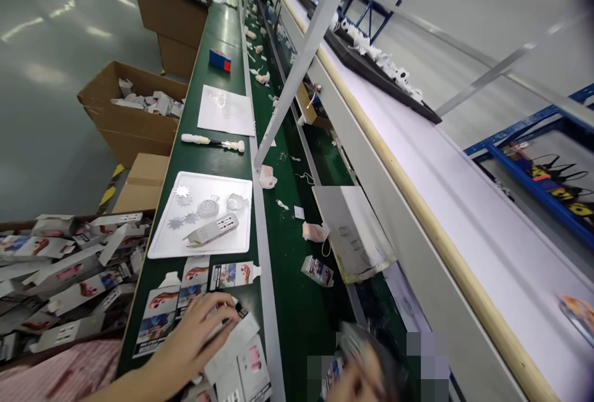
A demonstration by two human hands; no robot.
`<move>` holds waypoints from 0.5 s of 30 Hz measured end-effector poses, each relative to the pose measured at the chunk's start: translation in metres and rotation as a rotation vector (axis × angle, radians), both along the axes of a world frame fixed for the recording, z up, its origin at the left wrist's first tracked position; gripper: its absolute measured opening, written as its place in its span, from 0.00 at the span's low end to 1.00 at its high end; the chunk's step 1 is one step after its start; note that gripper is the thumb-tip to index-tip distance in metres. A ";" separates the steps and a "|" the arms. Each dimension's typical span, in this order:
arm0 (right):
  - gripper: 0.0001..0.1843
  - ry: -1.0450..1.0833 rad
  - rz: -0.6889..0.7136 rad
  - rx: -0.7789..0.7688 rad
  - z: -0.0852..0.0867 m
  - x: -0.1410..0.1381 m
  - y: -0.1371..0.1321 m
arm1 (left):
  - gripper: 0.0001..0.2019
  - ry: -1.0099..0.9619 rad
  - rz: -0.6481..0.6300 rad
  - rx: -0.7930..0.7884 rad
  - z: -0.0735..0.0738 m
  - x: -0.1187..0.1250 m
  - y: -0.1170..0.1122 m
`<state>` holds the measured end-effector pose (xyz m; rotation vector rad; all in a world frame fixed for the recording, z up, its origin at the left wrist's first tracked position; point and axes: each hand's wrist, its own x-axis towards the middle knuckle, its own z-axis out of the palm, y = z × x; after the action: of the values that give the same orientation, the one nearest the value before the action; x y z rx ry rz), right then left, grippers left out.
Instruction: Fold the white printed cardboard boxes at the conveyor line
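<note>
Left hand (190, 340) on a white printed carton (234, 340)

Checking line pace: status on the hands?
Left hand on white carton, over printed carton flats. Right hand blurred, glossy item, unclear what. White tray of parts just ahead.

Thin white paperboard forms the printed carton (234, 343) under the left hand (190, 340), with a smooth, faintly glossy face. The workbench top (190, 161) is smooth, matt dark green, edged by a pale metal rail (262, 303). A white plastic tray (162, 244) has a smooth, soft sheen, and the grey part (213, 229) on it looks like matt plastic. The brown cardboard box (130, 142) is matt and slightly rough. The pink cloth sleeve (60, 371) looks soft, and the grey floor (55, 37) is glossy.
</note>
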<state>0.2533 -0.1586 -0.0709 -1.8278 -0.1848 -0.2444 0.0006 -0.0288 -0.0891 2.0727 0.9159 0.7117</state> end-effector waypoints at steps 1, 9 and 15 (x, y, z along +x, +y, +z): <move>0.31 -0.071 -0.042 -0.033 -0.003 0.010 0.004 | 0.11 0.014 0.020 0.002 -0.001 -0.007 0.002; 0.44 0.050 -0.108 -0.035 0.009 0.014 0.005 | 0.13 0.026 -0.215 -0.113 0.009 0.011 0.019; 0.35 0.522 0.093 0.491 0.030 -0.024 -0.003 | 0.20 -0.045 -0.513 -0.131 0.063 0.068 0.002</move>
<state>0.2297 -0.1614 -0.0408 -1.3346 0.1475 0.2405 0.0683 -0.0266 -0.0258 2.0423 0.3629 0.4085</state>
